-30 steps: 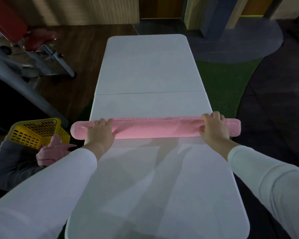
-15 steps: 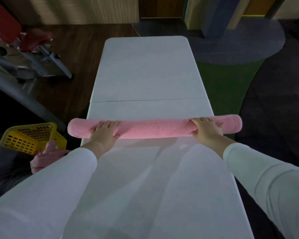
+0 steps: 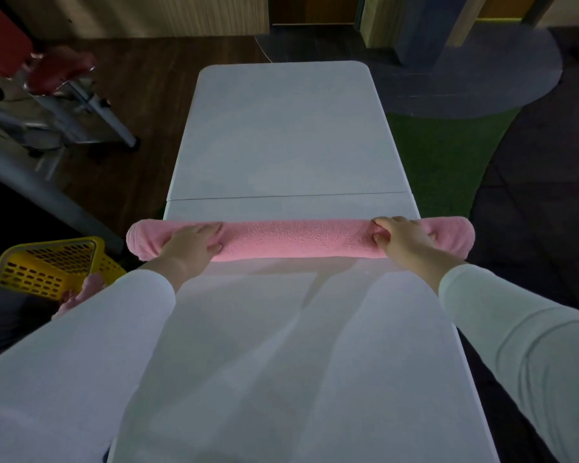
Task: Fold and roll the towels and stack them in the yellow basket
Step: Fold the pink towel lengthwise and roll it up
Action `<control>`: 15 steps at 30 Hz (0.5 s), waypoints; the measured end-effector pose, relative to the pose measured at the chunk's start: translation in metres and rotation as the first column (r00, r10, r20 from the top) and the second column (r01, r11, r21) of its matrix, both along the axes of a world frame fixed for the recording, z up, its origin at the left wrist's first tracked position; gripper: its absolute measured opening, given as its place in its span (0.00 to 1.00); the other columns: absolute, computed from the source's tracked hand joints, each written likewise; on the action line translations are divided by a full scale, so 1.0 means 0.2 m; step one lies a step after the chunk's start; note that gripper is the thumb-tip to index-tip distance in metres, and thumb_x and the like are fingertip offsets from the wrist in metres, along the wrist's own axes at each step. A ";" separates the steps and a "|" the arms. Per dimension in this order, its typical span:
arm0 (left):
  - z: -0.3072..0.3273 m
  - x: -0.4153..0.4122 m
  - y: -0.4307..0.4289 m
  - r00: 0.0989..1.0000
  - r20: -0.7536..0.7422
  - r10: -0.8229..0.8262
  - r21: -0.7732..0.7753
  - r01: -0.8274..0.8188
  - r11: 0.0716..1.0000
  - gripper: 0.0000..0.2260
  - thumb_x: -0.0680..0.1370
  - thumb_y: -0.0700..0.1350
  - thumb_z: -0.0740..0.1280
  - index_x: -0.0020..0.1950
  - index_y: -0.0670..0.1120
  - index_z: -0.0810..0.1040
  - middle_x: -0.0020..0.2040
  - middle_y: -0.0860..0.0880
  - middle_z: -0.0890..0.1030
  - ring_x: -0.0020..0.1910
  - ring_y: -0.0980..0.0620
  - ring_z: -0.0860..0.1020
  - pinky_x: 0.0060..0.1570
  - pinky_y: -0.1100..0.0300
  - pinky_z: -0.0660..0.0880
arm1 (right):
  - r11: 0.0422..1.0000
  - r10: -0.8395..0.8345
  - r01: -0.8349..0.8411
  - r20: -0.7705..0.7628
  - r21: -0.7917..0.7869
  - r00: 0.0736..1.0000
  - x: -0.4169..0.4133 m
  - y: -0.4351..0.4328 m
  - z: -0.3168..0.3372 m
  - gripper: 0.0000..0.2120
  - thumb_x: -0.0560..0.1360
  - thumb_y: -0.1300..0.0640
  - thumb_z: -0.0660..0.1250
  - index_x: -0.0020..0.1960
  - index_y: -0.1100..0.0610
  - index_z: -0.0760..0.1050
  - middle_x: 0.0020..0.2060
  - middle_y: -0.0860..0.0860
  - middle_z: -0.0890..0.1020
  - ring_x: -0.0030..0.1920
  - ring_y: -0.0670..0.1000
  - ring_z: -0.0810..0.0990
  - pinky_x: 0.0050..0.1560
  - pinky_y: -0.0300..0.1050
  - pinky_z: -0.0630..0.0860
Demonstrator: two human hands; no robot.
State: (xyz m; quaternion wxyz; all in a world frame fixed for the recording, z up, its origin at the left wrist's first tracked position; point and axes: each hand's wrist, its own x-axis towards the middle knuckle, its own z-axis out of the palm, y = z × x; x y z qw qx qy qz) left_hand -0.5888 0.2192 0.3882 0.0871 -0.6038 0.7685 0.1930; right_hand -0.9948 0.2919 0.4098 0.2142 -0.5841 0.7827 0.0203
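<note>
Left hand (image 3: 189, 245) and right hand (image 3: 402, 238) are set wide apart. Each wraps over the long pink terry towel roll (image 3: 295, 240), thumb tucked at the near side, probably to hold the roll tight and even. The roll lies crosswise on the white folding table (image 3: 281, 135), both ends overhanging. Low at left sits the yellow perforated plastic basket (image 3: 47, 265), handy for stacking.

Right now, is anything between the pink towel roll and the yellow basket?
Nothing visible does. The left hand and right hand grip the pink towel roll; the yellow basket stands open beside the table.
</note>
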 end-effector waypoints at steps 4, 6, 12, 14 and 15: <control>0.04 -0.02 -0.01 0.991 0.097 -0.098 0.036 0.095 0.995 0.27 0.83 0.54 0.58 0.80 0.53 0.54 0.78 0.48 0.62 0.75 0.44 0.63 0.73 0.46 0.61 | 0.999 0.029 -0.029 0.007 0.036 1.000 -0.03 0.00 -0.02 0.17 0.82 0.46 0.57 0.70 0.41 0.68 0.65 0.50 0.73 0.65 0.60 0.71 0.66 0.69 0.66; 0.06 -0.03 -0.02 0.987 0.115 -0.112 0.064 0.105 0.992 0.26 0.83 0.54 0.57 0.80 0.53 0.55 0.78 0.48 0.63 0.75 0.44 0.64 0.72 0.48 0.62 | 0.995 0.059 -0.059 0.005 0.079 0.998 -0.04 -0.01 -0.02 0.16 0.82 0.47 0.58 0.69 0.42 0.69 0.63 0.50 0.74 0.64 0.59 0.72 0.65 0.69 0.67; 0.12 -0.05 0.07 0.958 0.194 -0.212 0.119 0.191 0.974 0.25 0.84 0.55 0.56 0.80 0.54 0.55 0.78 0.49 0.63 0.74 0.47 0.65 0.69 0.54 0.63 | 0.962 0.207 -0.223 0.110 0.156 0.972 -0.06 0.05 0.00 0.19 0.81 0.52 0.61 0.71 0.50 0.71 0.68 0.54 0.74 0.67 0.59 0.72 0.70 0.61 0.66; 0.12 -0.03 0.13 0.953 0.187 -0.239 0.142 0.214 0.966 0.24 0.83 0.55 0.57 0.79 0.54 0.57 0.77 0.50 0.65 0.73 0.47 0.68 0.67 0.53 0.66 | 0.958 0.241 -0.253 0.102 0.135 0.965 -0.05 0.13 0.02 0.19 0.80 0.50 0.61 0.71 0.49 0.71 0.68 0.53 0.74 0.69 0.58 0.70 0.70 0.61 0.65; 0.12 -0.02 0.17 0.953 0.179 -0.243 0.154 0.217 0.964 0.24 0.83 0.55 0.58 0.79 0.54 0.58 0.77 0.51 0.66 0.72 0.48 0.69 0.67 0.53 0.67 | 0.951 0.260 -0.273 0.102 0.145 0.960 -0.03 0.17 0.03 0.19 0.80 0.50 0.61 0.70 0.48 0.72 0.67 0.52 0.74 0.68 0.57 0.70 0.70 0.61 0.65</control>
